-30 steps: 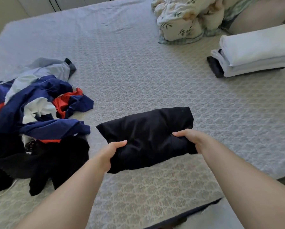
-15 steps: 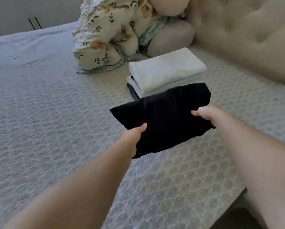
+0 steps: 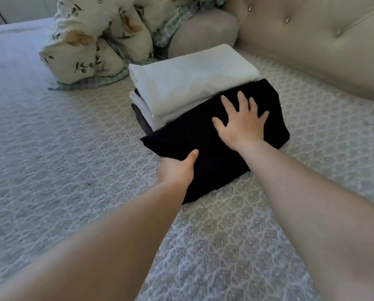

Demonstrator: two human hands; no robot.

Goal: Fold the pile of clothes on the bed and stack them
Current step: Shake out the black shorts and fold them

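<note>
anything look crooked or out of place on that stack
Yes. The folded black garment is not squared on the stack of folded clothes: it overlaps only the near edge, tilted, and its near end hangs off toward the bedspread. The right hand lies flat on it; the left hand holds its near edge.

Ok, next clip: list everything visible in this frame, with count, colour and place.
folded black garment: one, black, against the near side of the stack, its far edge leaning on it
stack of folded clothes: one, white on top with grey and dark layers beneath, mid-bed
floral duvet: one, cream with leaf print, bunched behind the stack
pillow: one, beige, by the headboard
headboard: one, beige, tufted, right
bedspread: one, pale grey, patterned, covering the bed
left hand: grip on the garment's near edge
right hand: flat, fingers spread, on the garment
</note>
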